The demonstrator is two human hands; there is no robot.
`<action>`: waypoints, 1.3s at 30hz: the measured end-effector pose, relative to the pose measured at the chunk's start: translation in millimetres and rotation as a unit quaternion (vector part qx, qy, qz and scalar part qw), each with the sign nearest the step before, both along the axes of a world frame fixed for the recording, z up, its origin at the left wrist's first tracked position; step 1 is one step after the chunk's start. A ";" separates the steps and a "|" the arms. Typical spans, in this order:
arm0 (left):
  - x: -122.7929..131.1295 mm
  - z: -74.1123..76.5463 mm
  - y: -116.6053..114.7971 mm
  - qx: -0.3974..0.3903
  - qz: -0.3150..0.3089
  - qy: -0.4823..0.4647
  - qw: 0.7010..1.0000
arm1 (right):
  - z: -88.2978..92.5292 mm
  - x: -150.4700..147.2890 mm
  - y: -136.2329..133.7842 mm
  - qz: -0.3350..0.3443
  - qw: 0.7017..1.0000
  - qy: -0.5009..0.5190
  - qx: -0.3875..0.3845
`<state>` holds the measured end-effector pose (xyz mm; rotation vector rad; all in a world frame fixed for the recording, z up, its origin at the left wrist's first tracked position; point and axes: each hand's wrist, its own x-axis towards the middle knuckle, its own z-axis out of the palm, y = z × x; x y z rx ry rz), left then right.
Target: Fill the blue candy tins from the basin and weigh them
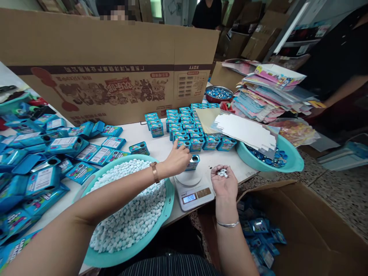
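Observation:
My left hand [176, 159] reaches across to a small blue tin [193, 163] with a round opening, standing on a white kitchen scale [195, 198]. Its fingers are curled and bunched beside the opening; what they pinch, if anything, is hidden. The scale's lit display appears to read 154.0. Palm up to the right of the scale, my right hand [225, 182] is cupped around several small white candies [222, 173]. Under my left forearm sits a turquoise basin [170, 203] heaped with white candies [129, 222].
Blue tins [197, 142] stand in rows behind the scale. More tins [48, 180] are piled at left. A cardboard box [115, 76] walls the back. At right are a turquoise basin [290, 159] of blue lids, stacked packaging [264, 92] and an open carton [310, 237]. People stand beyond.

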<state>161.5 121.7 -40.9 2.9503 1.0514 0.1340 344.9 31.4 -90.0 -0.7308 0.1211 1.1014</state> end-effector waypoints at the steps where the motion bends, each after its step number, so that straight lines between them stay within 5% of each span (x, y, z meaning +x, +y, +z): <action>1: -0.1 0.4 -0.4 0.003 0.000 -0.006 1.000 | 1.8 -2.7 -0.9 -0.004 1.000 0.016 -0.007; 5: 3.2 16.1 -13.5 0.005 0.004 -0.082 0.997 | 12.7 -18.5 -4.2 -0.003 0.996 0.073 -0.042; 11: 16.0 38.4 -36.8 -0.033 -0.092 -0.129 0.987 | 17.0 -33.3 -4.2 0.093 0.990 0.092 -0.055; 16: 12.8 23.9 -10.2 -0.050 0.044 -0.091 0.994 | 2.5 -15.0 -10.9 0.081 0.994 0.076 0.010; 20: 11.8 3.3 0.4 -0.080 0.030 0.019 0.996 | -5.4 7.1 -14.2 0.035 0.999 0.030 0.015; 23: -0.1 1.4 5.4 -0.077 0.035 0.021 0.996 | -4.8 27.4 -17.9 0.022 0.999 0.029 0.018; 30: -64.4 26.5 74.3 0.011 0.188 0.014 0.982 | -13.9 59.0 -27.2 -0.070 0.994 0.069 -0.038; 34: -72.7 10.7 116.0 0.010 0.218 0.049 0.975 | -19.8 45.7 -20.9 -0.023 0.995 0.084 -0.043; 39: -72.7 -2.5 137.8 0.000 0.260 0.058 0.964 | -9.0 31.4 -15.5 -0.012 0.992 0.107 -0.073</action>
